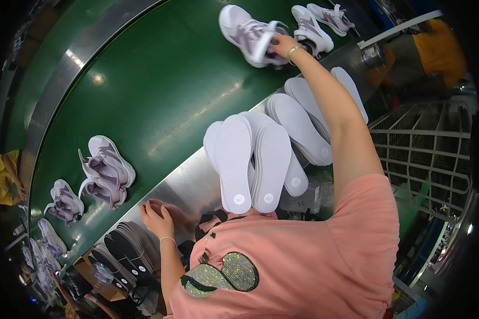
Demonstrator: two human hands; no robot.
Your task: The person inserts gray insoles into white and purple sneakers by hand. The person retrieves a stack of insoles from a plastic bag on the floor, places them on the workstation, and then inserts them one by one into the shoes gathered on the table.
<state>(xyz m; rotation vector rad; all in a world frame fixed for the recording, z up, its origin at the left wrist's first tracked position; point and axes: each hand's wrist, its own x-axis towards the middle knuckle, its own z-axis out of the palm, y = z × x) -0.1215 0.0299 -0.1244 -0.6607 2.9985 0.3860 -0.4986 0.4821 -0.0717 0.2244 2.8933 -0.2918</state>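
- Beyond the central insole pile point(271, 159), the green conveyor belt point(159, 101) leaves a wide open passage.
- Left of the pile, bare steel bench point(189, 178) is passable until the left hand point(156, 219).
- Farther left of it, sneaker pairs point(112, 159) obstruct the belt.
- Right of it, more insoles point(299, 125) crowd the bench beneath the right arm point(332, 95).
- Beyond it rightward, a sneaker point(243, 34) in the right hand's point(285, 45) fingers blocks the way.

Glare dots the green surface point(159, 95); edges curve into black.
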